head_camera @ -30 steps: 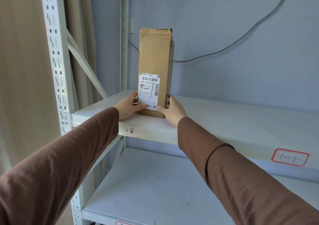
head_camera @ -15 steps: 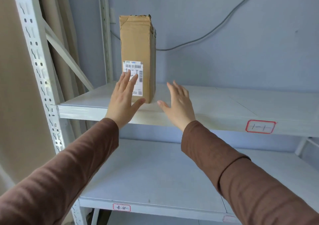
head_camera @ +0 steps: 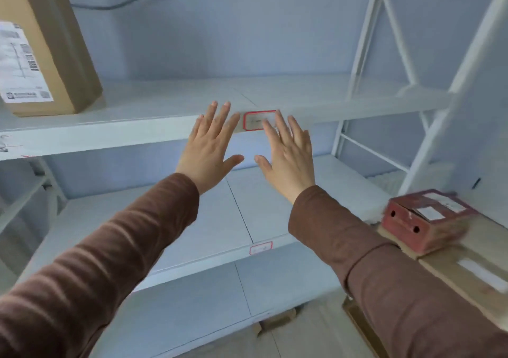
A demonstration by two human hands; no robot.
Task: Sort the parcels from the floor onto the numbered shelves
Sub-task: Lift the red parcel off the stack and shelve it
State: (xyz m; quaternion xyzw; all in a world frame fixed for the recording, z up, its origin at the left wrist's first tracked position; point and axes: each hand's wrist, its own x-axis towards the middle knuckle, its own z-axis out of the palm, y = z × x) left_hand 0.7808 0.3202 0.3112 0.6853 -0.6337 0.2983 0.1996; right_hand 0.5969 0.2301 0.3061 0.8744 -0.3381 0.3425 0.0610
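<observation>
On the top tier of the white metal shelving point(head_camera: 154, 135), the tall brown cardboard parcel point(head_camera: 55, 55) stands upright, label facing out, likely so it reads easily. Lower right, a red carton point(head_camera: 423, 220) sits on a flat cardboard box point(head_camera: 467, 272), probably waiting. Both hands empty: left hand point(head_camera: 210, 148) and right hand point(head_camera: 288, 157), fingers spread straight, near the red-bordered tag point(head_camera: 254, 120).
</observation>
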